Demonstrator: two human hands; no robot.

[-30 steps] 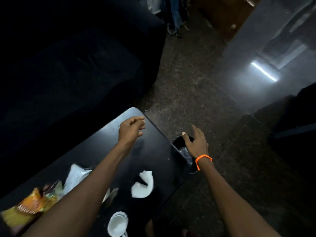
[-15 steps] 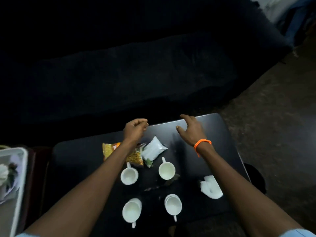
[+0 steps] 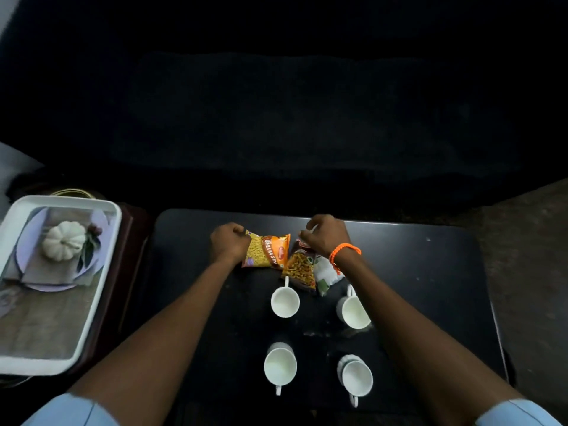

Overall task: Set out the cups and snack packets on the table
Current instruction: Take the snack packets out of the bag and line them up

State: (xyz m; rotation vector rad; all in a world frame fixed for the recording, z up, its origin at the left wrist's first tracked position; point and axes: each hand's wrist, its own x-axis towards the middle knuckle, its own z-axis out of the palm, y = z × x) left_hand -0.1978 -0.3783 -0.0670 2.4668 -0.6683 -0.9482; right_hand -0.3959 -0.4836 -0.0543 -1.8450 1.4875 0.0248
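Note:
Several white cups stand on the black table [image 3: 415,272]: one [image 3: 285,301] and another [image 3: 354,310] in a far row, two more [image 3: 280,366] [image 3: 356,378] nearer me. Beyond them lie an orange snack packet [image 3: 268,251], a darker packet [image 3: 300,269] and a white packet [image 3: 325,273]. My left hand [image 3: 229,242] is closed on the orange packet's left edge. My right hand [image 3: 324,233], with an orange wristband, pinches the top of the darker packet.
A white tray [image 3: 92,290] with a small white pumpkin [image 3: 63,244] rests on a dark stand left of the table. A dark sofa [image 3: 292,118] runs along the far side. Speckled floor [image 3: 528,272] shows at the right.
My view swung left from the floor and bin back over the table. Both hands dropped from above the table onto the packets and closed on them; the packets now lie spread apart.

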